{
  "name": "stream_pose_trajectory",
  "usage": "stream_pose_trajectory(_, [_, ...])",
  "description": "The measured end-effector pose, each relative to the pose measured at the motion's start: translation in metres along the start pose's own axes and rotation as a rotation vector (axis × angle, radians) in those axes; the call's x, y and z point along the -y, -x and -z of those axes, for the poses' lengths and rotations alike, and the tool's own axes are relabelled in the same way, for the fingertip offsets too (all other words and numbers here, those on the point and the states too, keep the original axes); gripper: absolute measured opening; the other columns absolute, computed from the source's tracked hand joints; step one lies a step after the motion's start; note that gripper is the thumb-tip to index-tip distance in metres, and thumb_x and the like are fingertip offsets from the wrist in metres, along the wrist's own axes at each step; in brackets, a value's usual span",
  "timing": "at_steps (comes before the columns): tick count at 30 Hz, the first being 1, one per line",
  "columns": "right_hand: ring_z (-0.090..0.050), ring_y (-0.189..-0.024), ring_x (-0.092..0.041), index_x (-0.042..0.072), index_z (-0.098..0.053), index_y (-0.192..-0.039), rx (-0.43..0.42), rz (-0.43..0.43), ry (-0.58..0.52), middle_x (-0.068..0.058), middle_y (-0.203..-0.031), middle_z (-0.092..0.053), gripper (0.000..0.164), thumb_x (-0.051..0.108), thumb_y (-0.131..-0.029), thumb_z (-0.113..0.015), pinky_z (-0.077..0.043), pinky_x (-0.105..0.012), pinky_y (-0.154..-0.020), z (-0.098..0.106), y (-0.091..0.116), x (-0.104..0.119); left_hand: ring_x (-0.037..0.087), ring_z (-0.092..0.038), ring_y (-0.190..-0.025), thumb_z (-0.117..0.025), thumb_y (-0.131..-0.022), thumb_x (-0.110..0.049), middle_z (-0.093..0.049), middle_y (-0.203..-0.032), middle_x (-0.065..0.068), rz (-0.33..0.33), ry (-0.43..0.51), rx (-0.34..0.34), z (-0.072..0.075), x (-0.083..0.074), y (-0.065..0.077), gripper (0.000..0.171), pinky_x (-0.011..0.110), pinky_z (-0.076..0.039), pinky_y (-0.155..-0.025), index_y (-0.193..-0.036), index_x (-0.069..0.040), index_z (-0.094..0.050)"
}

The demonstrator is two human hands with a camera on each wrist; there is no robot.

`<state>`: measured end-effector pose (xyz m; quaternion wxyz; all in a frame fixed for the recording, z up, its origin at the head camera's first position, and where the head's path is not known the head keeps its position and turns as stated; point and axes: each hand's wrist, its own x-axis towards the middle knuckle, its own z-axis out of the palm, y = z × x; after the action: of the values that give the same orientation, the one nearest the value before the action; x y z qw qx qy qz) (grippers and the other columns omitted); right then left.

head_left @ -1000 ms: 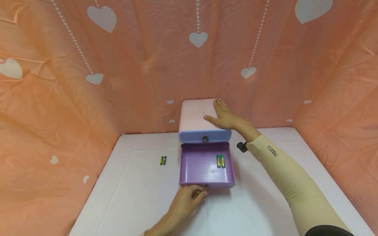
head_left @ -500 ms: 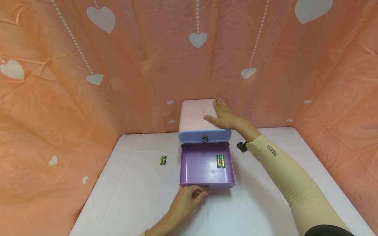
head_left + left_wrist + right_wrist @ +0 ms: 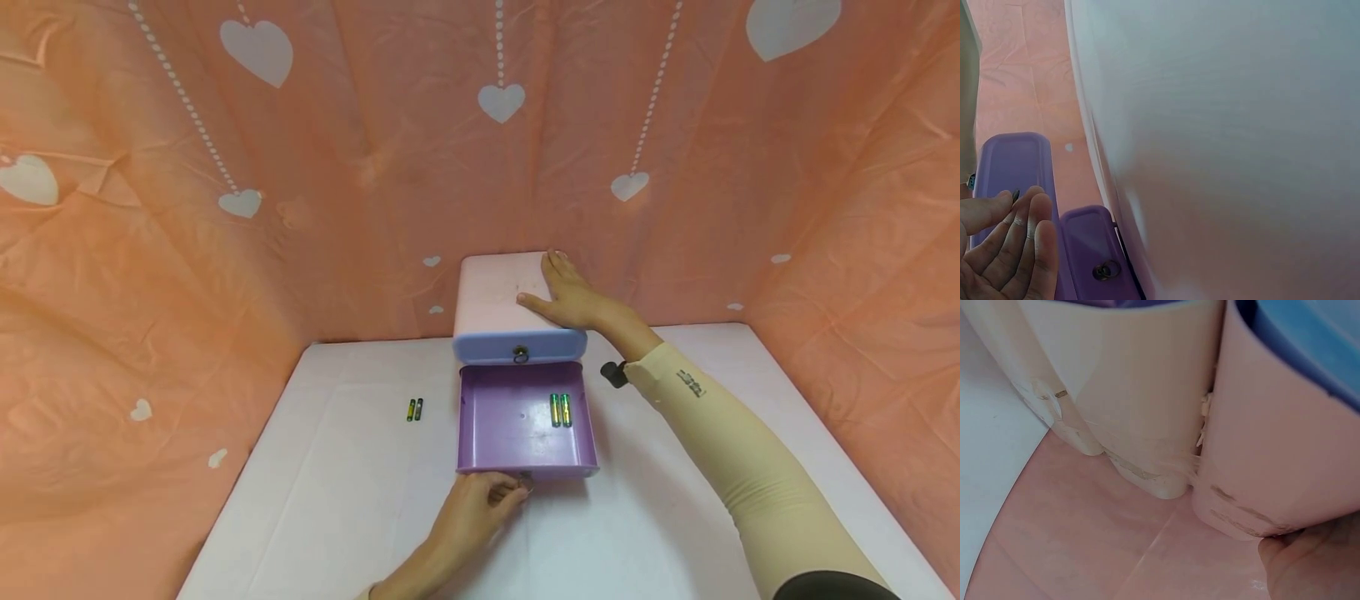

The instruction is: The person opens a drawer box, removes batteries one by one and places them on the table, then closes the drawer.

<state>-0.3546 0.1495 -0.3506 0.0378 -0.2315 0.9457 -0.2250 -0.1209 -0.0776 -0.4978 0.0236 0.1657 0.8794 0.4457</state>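
Observation:
A small drawer cabinet with a pale pink top (image 3: 495, 287) stands at the back of the table, its blue upper drawer (image 3: 487, 347) closed. Below that, a purple drawer (image 3: 495, 437) is pulled out. My left hand (image 3: 472, 512) pinches the ring pull (image 3: 527, 482) at the front of the purple drawer between thumb and fingers. Flat on the right side of the cabinet top rests my right hand (image 3: 572, 300), fingers spread. Two green and gold batteries (image 3: 566, 410) lie side by side in the drawer's right half.
Two smaller batteries (image 3: 410, 409) lie on the white tabletop (image 3: 352, 483) left of the drawer. Another purple drawer front (image 3: 1094, 244) with its own ring shows lower down in the left wrist view. A peach curtain (image 3: 390, 192) with hearts hangs around the table.

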Motion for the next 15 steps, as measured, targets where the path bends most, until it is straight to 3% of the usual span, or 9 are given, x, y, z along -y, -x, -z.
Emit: stream_pose_trajectory(15, [0.015, -0.164, -0.035, -0.006, 0.006, -0.167, 0.001, -0.006, -0.004, -0.023, -0.177, 0.015, 0.104, 0.062, -0.108, -0.046, 0.003, -0.051, -0.134, -0.0008, 0.003, 0.0017, 0.003, -0.071, -0.081, -0.078, -0.098, -0.02, -0.081, -0.09, -0.003, -0.001, -0.022, -0.001, 0.0002, 0.001, 0.0022, 0.013, 0.024, -0.06, -0.077, -0.1, -0.008, -0.083])
